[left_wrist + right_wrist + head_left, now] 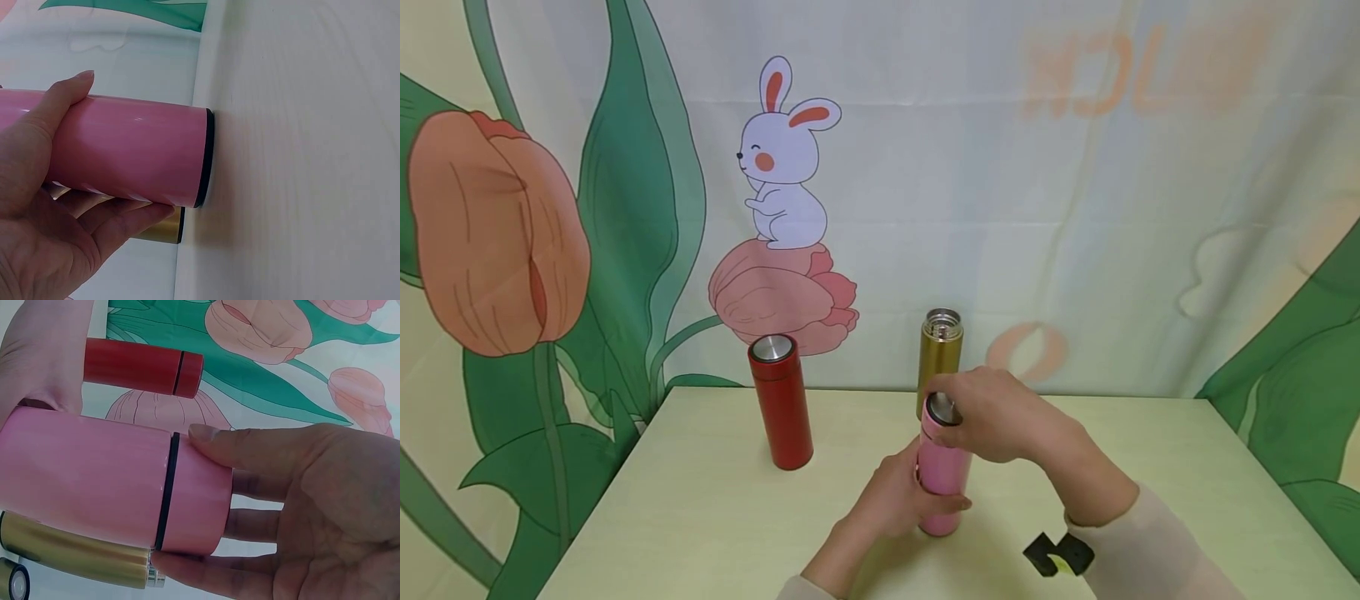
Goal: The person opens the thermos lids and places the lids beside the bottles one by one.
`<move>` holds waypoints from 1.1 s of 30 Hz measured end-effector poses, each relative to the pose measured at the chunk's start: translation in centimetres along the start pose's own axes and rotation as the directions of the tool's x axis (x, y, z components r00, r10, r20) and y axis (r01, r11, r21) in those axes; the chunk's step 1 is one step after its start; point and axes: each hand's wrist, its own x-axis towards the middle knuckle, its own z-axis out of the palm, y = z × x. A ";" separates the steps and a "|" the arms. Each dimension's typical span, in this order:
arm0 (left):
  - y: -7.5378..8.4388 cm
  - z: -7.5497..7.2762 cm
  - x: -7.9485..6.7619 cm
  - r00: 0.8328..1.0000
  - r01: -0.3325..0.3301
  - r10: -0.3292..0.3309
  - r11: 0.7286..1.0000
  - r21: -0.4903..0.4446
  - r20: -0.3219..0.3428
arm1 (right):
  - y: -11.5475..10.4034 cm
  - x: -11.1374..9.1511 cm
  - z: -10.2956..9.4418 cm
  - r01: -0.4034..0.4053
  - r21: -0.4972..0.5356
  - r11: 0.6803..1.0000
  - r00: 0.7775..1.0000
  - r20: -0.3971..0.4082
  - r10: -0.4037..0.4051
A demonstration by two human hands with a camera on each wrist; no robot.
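Note:
A pink thermos bottle [943,471] stands upright on the table, its silver-topped lid [199,494] on. My left hand [891,496] wraps round its lower body, thumb on one side and fingers on the other. From above, my right hand [1000,412] grips the lid; in the right wrist view its thumb and fingertips lie along the lid's sides near the black seam. Just behind is a gold thermos bottle [940,358] with its metal mouth uncovered. In the right wrist view, a gold lid [12,579] appears near the gold bottle's base.
A red thermos bottle [784,421] with its lid on stands to the left, toward the back of the pale table [700,517]. Behind the table's far edge hangs a curtain [910,208] printed with a rabbit and tulips.

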 end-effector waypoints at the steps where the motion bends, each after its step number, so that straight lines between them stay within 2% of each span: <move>1: 0.0 0.0 0.0 1.000 0.002 -0.002 1.000 -0.003 0.001 | 0.0 0.0 0.0 0.004 -0.005 1.000 1.000 0.005 -0.004; 7: -0.1 0.0 0.0 1.000 0.004 -0.004 1.000 -0.011 0.001 | 0.2 0.0 0.0 0.022 -0.017 1.000 1.000 0.023 -0.022; 15: -0.1 0.1 0.1 1.000 0.002 -0.002 1.000 -0.013 -0.002 | 0.1 0.0 0.1 -0.016 0.020 1.000 0.998 0.058 0.015; 22: -0.1 0.0 0.0 1.000 0.014 -0.014 1.000 -0.015 0.002 | 0.3 -0.1 0.1 0.007 0.029 1.000 0.998 0.059 -0.009; 33: -0.1 0.0 -0.1 1.000 -0.006 0.006 1.000 -0.014 0.004 | 0.7 -0.2 0.1 0.038 0.040 0.998 0.997 0.062 -0.041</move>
